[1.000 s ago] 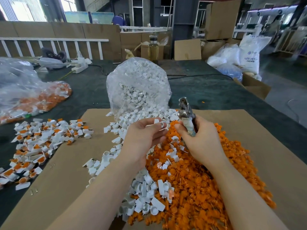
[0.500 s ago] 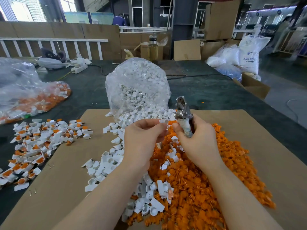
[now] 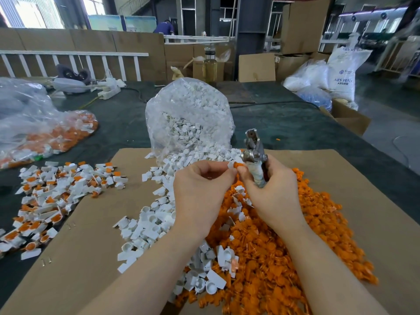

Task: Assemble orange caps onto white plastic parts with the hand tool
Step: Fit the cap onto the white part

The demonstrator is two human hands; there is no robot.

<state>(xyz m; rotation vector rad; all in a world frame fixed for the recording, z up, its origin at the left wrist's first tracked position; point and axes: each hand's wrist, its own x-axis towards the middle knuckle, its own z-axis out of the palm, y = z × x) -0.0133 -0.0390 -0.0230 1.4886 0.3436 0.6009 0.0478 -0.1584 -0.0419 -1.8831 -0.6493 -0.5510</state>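
Note:
My left hand (image 3: 200, 192) pinches a small white plastic part (image 3: 231, 165) at its fingertips. My right hand (image 3: 270, 192) grips the metal hand tool (image 3: 254, 158) by its taped handle, jaws pointing up, while its thumb and forefinger hold an orange cap (image 3: 239, 165) against the white part. Below the hands lies a heap of loose orange caps (image 3: 284, 258). Loose white parts (image 3: 147, 226) spread to its left, spilling from a clear bag (image 3: 188, 119). All of this rests on a cardboard sheet (image 3: 95, 258).
Assembled white-and-orange pieces (image 3: 50, 196) lie in a pile at the left on the dark table (image 3: 306, 130). A clear bag of orange and white pieces (image 3: 41, 133) sits far left. A power strip (image 3: 109, 90), a bottle (image 3: 210, 67) and cardboard boxes stand behind.
Both hands have risen slightly and drawn together. An orange cap now shows between the fingertips, against the white part. The tool has tilted a little more upright.

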